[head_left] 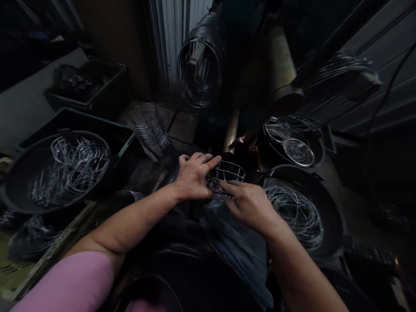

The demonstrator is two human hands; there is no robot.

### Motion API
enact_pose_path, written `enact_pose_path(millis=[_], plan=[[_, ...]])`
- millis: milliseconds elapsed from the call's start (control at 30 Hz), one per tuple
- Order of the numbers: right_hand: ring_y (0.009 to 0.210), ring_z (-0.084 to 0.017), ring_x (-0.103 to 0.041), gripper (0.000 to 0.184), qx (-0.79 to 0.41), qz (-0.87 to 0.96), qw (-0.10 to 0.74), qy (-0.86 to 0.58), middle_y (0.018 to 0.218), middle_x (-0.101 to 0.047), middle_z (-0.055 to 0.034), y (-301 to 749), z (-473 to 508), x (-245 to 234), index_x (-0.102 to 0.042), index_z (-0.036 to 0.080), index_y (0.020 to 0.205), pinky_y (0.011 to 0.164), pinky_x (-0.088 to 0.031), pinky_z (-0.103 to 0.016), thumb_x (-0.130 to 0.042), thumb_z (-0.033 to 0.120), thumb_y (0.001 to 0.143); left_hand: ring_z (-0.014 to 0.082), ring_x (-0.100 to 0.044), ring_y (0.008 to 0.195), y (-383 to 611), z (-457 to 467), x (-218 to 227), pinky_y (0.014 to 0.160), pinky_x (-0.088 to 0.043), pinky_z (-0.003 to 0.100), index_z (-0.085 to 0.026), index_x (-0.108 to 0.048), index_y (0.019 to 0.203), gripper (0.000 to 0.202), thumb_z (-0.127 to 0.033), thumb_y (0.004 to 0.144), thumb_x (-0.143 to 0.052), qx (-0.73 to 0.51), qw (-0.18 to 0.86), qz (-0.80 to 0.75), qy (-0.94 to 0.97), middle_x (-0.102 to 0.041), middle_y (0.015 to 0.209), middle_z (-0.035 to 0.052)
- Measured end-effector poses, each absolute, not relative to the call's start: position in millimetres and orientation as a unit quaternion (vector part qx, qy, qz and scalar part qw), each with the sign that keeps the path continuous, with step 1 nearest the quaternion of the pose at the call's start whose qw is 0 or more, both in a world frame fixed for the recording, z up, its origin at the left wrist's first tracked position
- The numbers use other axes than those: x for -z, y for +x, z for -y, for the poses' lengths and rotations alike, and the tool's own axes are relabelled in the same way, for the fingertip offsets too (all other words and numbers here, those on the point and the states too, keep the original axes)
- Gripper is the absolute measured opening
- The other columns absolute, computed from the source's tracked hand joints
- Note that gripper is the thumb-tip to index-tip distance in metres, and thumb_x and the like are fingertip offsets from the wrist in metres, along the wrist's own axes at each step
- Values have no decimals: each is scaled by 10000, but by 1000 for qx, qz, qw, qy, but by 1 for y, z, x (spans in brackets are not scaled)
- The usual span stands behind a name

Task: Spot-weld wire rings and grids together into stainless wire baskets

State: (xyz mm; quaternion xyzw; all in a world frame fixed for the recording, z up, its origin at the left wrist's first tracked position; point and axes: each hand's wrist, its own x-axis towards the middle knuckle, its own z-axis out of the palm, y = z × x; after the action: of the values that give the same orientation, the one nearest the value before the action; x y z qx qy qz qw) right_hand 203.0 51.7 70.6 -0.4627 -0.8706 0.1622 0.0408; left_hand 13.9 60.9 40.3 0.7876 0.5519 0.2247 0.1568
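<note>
Head view: at the centre of the frame both hands meet on a small wire cage (225,175) — a round frame of thin metal bars, standing just past the person's lap. The left hand (192,177) wraps its fingers (208,161) over the cage's left side and top, closed on the wire. The right hand (250,203) comes in from 4 o'clock, its fingers (227,185) narrowed onto the near rim of the cage; whether they pinch a bar or only press on it seems unclear in the dim light.

At 9 o'clock a dark round tub (19,182) holds loose wire rings (76,167). At 3 o'clock another black tub (331,216) holds coiled wire loops (297,212). At 2 o'clock sits a pan with more rings and a small glass-like dish (298,151). At 12 o'clock a big wire coil (199,65) hangs on a spool. A pink sleeve (69,284) shows at 7 o'clock.
</note>
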Motion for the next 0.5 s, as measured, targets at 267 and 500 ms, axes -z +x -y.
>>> enact_pose_path(millis=[267, 500], plan=[[797, -206, -673, 292, -16, 902, 163, -399, 950, -731, -80, 216, -52, -53, -714, 157, 1098, 728, -509, -306, -512, 125, 890, 326, -478, 1193, 17, -75, -49, 939, -297, 488, -267, -488, 1368, 844, -440, 571, -706, -244, 166, -551, 781, -559, 1348, 86], [741, -199, -650, 287, 29, 895, 243, -372, 863, -724, -83, 221, -73, -51, -740, 165, 1028, 664, -478, -326, -488, 117, 899, 334, -499, 1176, 23, -95, -56, 921, -313, 502, -299, -492, 1363, 826, -477, 586, -705, -262, 158, -553, 775, -576, 1325, 92]])
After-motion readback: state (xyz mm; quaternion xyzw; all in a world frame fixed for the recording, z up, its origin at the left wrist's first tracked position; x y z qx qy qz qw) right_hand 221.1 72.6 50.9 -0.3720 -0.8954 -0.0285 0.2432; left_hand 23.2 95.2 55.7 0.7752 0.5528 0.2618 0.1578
